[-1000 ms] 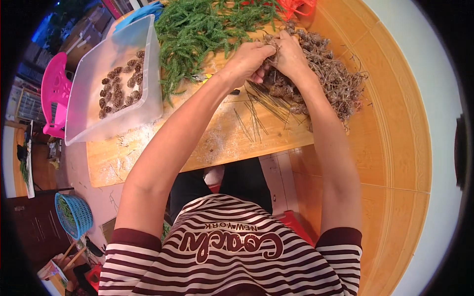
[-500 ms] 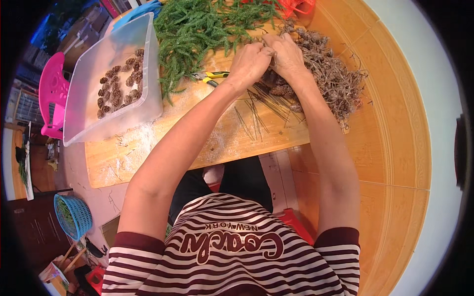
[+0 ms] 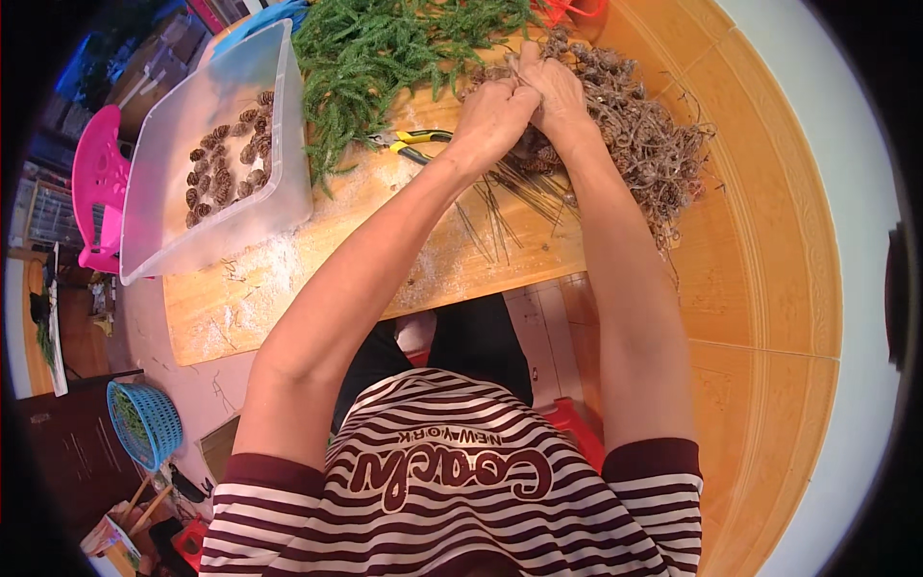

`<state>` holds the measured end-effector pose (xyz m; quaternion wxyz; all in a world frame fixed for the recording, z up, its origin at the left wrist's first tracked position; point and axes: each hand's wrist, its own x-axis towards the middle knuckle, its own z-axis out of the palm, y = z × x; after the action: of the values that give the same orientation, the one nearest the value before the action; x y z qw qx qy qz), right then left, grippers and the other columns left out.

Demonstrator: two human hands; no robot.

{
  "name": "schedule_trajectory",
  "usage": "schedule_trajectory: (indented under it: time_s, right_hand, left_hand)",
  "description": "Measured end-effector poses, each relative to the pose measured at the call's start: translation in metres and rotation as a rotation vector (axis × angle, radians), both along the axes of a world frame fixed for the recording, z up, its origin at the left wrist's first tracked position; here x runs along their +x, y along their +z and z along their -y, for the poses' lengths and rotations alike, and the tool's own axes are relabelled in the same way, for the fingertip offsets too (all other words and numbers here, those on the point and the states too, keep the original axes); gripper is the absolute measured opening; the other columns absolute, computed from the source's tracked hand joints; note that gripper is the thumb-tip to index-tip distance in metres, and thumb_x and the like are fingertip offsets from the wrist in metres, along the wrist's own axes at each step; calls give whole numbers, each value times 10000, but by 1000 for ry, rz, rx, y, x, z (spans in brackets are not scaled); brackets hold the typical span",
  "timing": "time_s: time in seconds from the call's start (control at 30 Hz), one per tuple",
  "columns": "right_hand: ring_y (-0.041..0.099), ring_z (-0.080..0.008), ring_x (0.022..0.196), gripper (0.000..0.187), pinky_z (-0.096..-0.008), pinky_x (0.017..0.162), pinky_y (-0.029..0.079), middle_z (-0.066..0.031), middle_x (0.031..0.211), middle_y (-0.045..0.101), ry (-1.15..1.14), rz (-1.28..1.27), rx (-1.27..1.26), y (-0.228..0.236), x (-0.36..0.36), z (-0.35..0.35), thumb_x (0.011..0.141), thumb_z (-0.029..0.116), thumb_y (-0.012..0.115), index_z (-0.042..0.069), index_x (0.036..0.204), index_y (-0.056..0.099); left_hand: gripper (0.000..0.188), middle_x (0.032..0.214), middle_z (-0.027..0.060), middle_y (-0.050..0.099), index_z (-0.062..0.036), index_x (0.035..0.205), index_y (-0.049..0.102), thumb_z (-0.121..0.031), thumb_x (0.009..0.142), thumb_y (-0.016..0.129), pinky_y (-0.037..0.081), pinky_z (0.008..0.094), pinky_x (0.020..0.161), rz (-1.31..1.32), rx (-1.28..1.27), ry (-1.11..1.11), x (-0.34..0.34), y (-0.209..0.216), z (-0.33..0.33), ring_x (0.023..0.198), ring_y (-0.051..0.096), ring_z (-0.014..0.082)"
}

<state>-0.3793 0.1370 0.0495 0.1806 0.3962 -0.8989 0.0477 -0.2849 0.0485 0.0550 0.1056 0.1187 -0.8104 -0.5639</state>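
My left hand (image 3: 496, 117) and my right hand (image 3: 558, 94) meet at the far middle of the wooden table (image 3: 317, 274). Both have their fingers bent in, pressed close together at the edge of a brown heap of pine cones on tangled dry stems (image 3: 649, 144). Whatever the fingertips pinch is hidden behind the hands. Thin dark stems (image 3: 495, 216) fan out on the tabletop below my hands. Left of my left hand lie pliers with yellow and black handles (image 3: 425, 137).
A clear plastic bin (image 3: 297, 144) stands tilted at the left, with loose pine cones (image 3: 222, 183) inside. Green artificial-looking sprigs (image 3: 375, 53) cover the far middle. Red material (image 3: 567, 10) lies beyond the heap. A pink chair (image 3: 96, 183) and blue basket (image 3: 149, 423) stand left.
The hands stay close together at the heap. My right hand's fingers have shifted slightly upward, and my left hand has edged right against it. The view has shifted slightly.
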Motion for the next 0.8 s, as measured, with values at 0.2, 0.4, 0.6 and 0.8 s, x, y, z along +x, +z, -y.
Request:
schedule_trajectory:
  time_s: [0.2, 0.4, 0.6, 0.8]
  right_hand:
    - [629, -363, 849, 262, -427, 703, 515, -222, 818, 642, -113, 151, -148, -8, -9, 11, 761, 116, 624, -35, 948, 519]
    - [622, -390, 865, 263, -461, 729, 501, -247, 867, 639, -132, 90, -91, -1, -12, 9, 798, 115, 591, -47, 993, 521]
    - [645, -321, 894, 212, -437, 794, 493, -230, 927, 649, -71, 195, -254, 4, -25, 10, 846, 121, 574, -1, 1018, 564]
    - [647, -205, 895, 179, -373, 817, 496, -118, 915, 680, 161, 661, -543, 13, -38, -17, 884, 143, 573, 45, 1022, 633]
  left_hand:
    - [393, 784, 196, 629, 47, 816, 613, -304, 820, 435, 438, 394, 714, -10, 140, -6, 7, 0, -4, 747, 580, 309]
    - [330, 696, 140, 566, 54, 739, 562, -252, 819, 468, 417, 366, 650, -79, 157, -74, 41, 17, -16, 666, 505, 204]
    - [327, 635, 32, 479, -16, 728, 542, -324, 838, 540, 381, 313, 579, -8, 118, -49, 71, 23, 7, 636, 451, 134]
    - [362, 679, -11, 521, -53, 779, 567, -406, 859, 573, 336, 228, 473, -103, -314, 291, 144, 91, 117, 551, 441, 68]
